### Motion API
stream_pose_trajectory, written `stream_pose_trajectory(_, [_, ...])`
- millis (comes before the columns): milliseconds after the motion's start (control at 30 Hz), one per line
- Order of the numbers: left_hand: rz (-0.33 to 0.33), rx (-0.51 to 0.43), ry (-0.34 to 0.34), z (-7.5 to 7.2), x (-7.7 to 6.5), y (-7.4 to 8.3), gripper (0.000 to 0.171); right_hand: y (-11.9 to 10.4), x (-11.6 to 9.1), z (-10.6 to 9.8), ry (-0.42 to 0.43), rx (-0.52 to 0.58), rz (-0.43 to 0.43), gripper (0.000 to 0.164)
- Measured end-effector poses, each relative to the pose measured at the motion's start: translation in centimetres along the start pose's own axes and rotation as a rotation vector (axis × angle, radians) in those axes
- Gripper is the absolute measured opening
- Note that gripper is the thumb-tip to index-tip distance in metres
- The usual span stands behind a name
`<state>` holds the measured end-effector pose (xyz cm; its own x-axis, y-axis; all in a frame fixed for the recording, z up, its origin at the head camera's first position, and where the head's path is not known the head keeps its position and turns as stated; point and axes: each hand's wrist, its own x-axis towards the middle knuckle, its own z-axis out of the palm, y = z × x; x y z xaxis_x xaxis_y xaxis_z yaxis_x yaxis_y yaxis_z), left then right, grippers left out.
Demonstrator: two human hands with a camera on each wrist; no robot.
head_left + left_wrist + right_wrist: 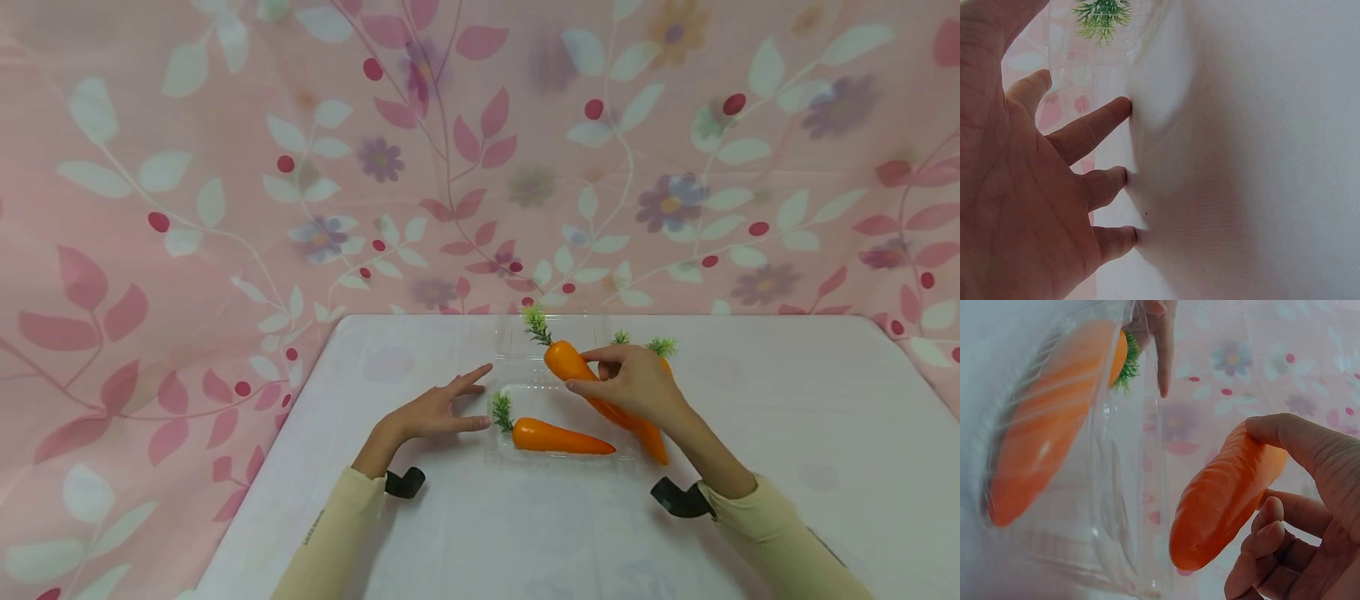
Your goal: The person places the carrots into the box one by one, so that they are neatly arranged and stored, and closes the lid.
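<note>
My right hand [637, 383] pinches an orange toy carrot [567, 362] between thumb and fingers, its green leafy top pointing to the back left. That carrot hangs tilted over the right part of a clear plastic box [498, 457]. Inside the box lies another carrot [558, 437], seen through the clear wall in the right wrist view, its tip to the right. My left hand [435, 410] is at the box's left side with fingers spread. In the left wrist view, its fingertips [1124, 106] come down to the white tabletop.
More carrots [654, 442] lie right of the box, partly hidden by my right hand; their green tops [662, 347] show behind it. The box's clear lid [517, 337] lies folded back toward the table's rear edge. A pink floral cloth [480, 167] hangs behind the white table [420, 542].
</note>
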<state>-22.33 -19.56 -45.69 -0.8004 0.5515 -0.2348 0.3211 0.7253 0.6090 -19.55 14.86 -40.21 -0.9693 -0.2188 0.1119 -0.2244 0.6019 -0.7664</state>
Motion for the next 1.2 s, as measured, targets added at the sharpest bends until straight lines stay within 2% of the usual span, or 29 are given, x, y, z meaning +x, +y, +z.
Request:
stream_pose_trajectory(467, [-0.005,-0.006,-0.005,-0.1,-0.1,0.0,0.092,-0.4,-0.3,1.9,-0.066,-0.019,0.009,0.053])
stream_pose_trajectory(767, [0.0,-0.004,0.001,0.1,-0.1,-0.1,0.093,0.2,-0.2,3.0,-0.082,-0.01,-0.03,0.05])
stream_pose_trajectory(1200, [0.001,-0.012,0.007,0.1,-0.2,0.0,0.091,0.3,-0.4,4.2,-0.122,-0.094,0.023,0.047])
